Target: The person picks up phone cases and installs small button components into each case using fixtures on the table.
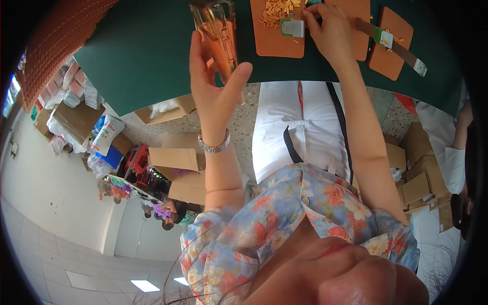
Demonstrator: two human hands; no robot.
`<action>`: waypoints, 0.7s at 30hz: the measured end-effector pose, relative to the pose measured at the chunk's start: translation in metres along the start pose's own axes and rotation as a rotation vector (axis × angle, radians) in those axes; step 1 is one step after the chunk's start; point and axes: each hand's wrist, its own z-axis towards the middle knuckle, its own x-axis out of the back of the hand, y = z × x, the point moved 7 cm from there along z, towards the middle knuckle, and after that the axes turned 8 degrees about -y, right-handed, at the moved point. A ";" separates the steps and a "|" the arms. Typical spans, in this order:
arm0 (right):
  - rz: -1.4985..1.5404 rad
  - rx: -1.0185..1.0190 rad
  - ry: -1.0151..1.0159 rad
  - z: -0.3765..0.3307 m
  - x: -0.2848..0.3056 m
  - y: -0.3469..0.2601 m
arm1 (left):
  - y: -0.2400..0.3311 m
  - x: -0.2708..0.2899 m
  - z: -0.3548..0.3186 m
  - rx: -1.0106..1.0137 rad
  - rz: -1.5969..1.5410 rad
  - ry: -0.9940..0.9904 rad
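My left hand (212, 91) is raised over the near edge of the green table, closed around a clear, gold-edged phone case (218, 35). Orange colour shows through the case, and the thumb stands out to its right. My right hand (330, 28) reaches over the orange-brown boards with thumb and fingers pinched together. What they grip, if anything, I cannot make out. Beside these fingertips lies a small pale label-like piece with green edges (293, 28). Past it, small gold pieces (277, 12) are heaped on the left orange-brown board (278, 47).
A brown strip (404, 52) with a green-and-white label crosses the middle board and the right board (385, 65). Green cloth (137, 61) covers the table. Open cardboard boxes (175, 157) stand below on the left, and more boxes (424, 178) on the right, near another person's sleeve (454, 168).
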 end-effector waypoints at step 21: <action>1.565 -0.332 -0.176 -0.021 0.055 -0.013 | -0.045 -0.043 -0.020 0.120 -0.208 -0.068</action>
